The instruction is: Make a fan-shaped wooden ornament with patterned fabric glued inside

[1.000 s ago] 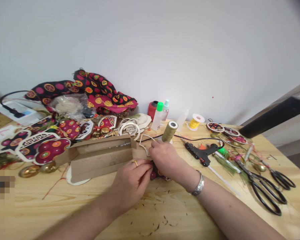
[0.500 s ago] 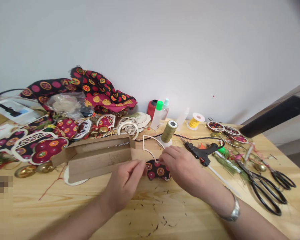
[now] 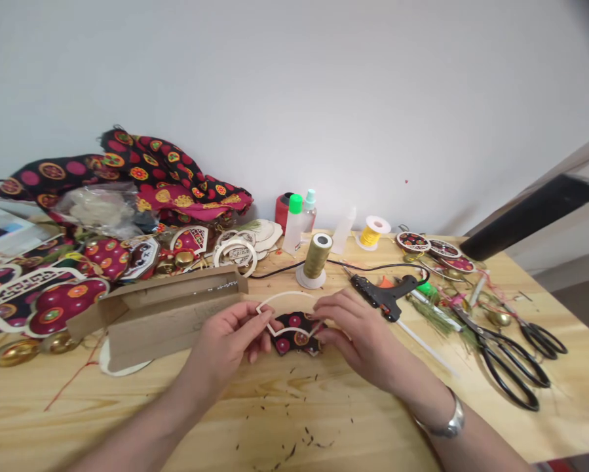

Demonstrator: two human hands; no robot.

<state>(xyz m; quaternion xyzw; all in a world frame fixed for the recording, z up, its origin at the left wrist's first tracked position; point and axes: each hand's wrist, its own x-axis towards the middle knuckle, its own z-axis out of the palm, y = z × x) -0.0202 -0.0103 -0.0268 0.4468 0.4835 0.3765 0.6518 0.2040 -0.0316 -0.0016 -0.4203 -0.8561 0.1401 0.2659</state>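
One pale wooden fan-shaped frame (image 3: 287,294), a moment ago clear of the left hand, now overlapping one black cloth piece with magenta discs (image 3: 294,341); both between the two hands. Left hand (image 3: 225,337): thumb and fingers pinched on the frame's left corner. Right hand (image 3: 360,328): half-curled at its right end, grip unclear from where I stand. Forearms angled inward over the light wooden table (image 3: 353,419).
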